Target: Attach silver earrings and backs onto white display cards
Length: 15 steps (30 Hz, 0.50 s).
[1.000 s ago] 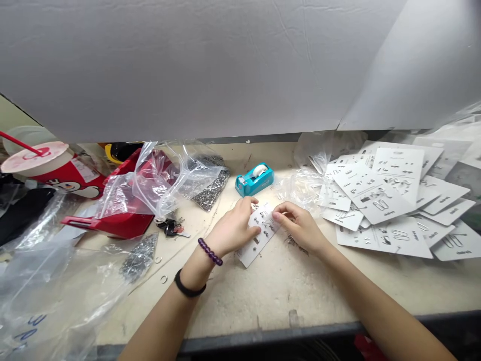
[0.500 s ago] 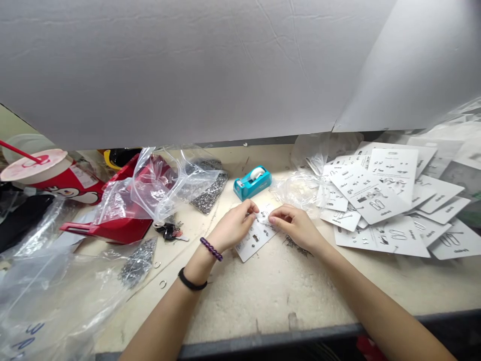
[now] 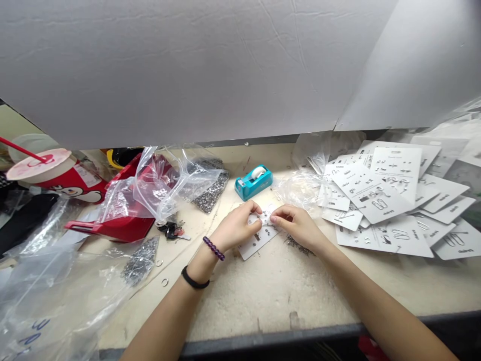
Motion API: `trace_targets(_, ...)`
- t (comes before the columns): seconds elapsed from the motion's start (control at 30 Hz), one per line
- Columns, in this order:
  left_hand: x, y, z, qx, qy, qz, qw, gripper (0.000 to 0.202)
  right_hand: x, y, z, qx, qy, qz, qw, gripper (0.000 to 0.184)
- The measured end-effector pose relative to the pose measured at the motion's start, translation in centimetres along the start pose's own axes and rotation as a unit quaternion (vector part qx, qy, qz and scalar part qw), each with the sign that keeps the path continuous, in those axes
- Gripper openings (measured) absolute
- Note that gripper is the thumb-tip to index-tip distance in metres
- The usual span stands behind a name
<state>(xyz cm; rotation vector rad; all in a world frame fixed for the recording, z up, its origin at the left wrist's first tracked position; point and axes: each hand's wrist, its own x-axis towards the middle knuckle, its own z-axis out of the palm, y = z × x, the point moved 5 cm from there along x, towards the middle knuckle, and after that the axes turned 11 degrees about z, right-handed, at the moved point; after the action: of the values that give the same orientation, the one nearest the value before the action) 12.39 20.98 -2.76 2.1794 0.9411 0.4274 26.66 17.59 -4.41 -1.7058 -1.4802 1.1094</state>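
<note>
A white card with small metal pieces on it lies on the bench in front of me. My left hand rests on its left side, fingers curled and gripping its upper edge. My right hand is closed in a pinch at the card's upper right corner; what sits between the fingertips is too small to make out. The two sets of fingertips almost touch above the card. A small heap of loose metal bits lies just under my right wrist.
A teal tape dispenser stands behind the card. Several finished cards spread at the right. At left are a red scoop under clear plastic bags, keys and a red cup. White sheeting hangs overhead.
My two hands have drawn closer together over the top of the card, and the card has shifted slightly. The view moved a little.
</note>
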Motion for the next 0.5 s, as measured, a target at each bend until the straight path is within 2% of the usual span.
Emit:
trace_targets(0.17, -0.14, 0.05, 0.09, -0.005, -0.012, 0.007, 1.0, 0.025, 0.03, 0.03, 0.08, 0.007, 0.007, -0.003, 1.0, 0.015)
trace_targets(0.5, 0.01, -0.03, 0.23, -0.001, -0.002, -0.003, 1.0, 0.025, 0.02, -0.43, 0.07, -0.059, 0.028, -0.006, 0.998, 0.015)
